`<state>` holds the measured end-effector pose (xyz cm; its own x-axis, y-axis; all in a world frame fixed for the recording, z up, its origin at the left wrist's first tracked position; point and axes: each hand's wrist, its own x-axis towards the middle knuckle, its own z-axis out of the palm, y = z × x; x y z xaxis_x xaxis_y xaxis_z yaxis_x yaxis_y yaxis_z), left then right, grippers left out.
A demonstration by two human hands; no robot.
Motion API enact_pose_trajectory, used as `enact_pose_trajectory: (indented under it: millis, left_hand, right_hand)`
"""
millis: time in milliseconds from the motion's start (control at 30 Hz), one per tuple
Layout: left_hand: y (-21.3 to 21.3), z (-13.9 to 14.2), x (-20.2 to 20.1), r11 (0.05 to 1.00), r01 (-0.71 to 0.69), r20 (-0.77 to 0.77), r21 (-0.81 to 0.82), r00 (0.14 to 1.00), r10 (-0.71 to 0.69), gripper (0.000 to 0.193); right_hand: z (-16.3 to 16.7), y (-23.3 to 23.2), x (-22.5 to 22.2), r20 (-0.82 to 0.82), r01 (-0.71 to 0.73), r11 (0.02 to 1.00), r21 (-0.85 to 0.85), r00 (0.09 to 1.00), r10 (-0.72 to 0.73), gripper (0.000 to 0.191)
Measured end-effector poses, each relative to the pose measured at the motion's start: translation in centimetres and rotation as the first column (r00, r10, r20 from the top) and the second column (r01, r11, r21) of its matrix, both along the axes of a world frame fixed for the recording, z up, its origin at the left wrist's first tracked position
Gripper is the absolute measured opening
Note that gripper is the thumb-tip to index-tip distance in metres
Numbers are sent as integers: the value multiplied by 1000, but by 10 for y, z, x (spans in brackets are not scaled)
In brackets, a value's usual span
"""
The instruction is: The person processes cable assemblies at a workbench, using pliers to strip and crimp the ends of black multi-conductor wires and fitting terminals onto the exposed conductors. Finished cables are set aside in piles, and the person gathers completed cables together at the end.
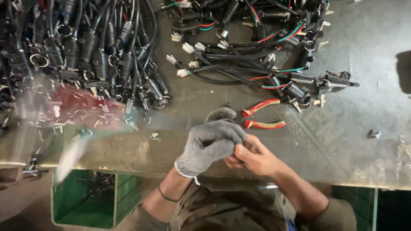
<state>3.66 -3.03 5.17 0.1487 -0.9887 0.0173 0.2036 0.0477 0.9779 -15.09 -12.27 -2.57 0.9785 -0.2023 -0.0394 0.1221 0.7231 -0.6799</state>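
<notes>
My left hand wears a grey knit glove, and its fingers are curled over the metal table's front edge. My bare right hand is pressed against it from the right, pinching the glove's fingertips between thumb and fingers. Whether anything small sits inside the gloved fingers is hidden. Just beyond the hands, a pair of red-handled pliers lies on the table with its handles spread apart.
A heap of black cable harnesses with connectors and rings fills the far left. Looser harnesses with red and green wires lie at the back centre. A small metal clip and a dark part lie loose. A green crate stands below the table edge.
</notes>
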Motion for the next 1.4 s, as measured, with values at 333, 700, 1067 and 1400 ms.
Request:
enact_pose_trajectory:
  millis: [333,700,1067,1400]
  left_hand:
    - [-4,-5,-11,986,-134,-20,-99,991,133,44]
    - [14,0,-9,980,-192,-87,45,977,195,27]
    - [19,47,-40,965,-239,-246,107,934,258,44]
    - [24,57,-7,984,9,90,180,996,-26,67]
  right_hand:
    - [50,-7,25,212,187,-101,-977,809,-548,54]
    - [50,-59,-5,-46,-317,-323,-892,773,-633,52]
    - [92,-37,21,166,93,-161,-983,829,-535,34]
    - [73,-55,27,38,-36,-176,-984,915,-401,30]
